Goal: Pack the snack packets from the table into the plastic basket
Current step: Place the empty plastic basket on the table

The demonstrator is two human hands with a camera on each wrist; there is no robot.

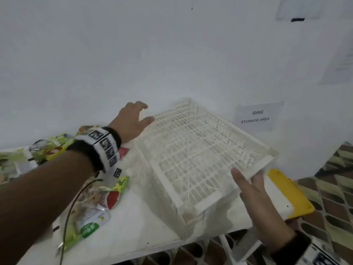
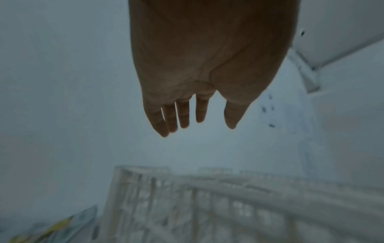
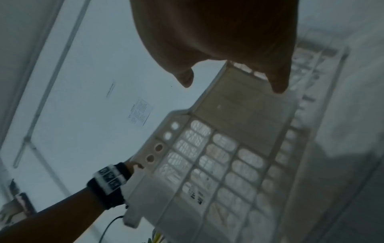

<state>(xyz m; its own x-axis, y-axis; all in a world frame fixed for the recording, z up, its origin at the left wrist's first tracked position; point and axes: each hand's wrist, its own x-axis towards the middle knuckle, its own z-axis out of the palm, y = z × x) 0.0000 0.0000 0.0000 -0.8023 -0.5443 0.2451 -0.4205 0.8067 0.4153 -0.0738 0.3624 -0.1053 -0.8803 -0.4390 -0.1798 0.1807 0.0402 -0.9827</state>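
Gripping the tilted basket (image 1: 191,150) rim, right hand (image 1: 254,190) fingers clamp it; left hand (image 1: 131,121) fingers spread, thumb touching.

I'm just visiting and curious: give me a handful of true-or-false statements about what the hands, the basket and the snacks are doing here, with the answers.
1. The white plastic basket is tilted, not flat on the table. True.
2. Snack packets already fill the basket. False: it looks empty; the packets lie on the table to its left.
3. The right hand holds the basket's near right rim. True.
4. The left hand grips a snack packet. False: its fingers are spread and holding nothing, at the basket's far left edge.
5. A sign on the wall reads "STORAGE AREA". True.
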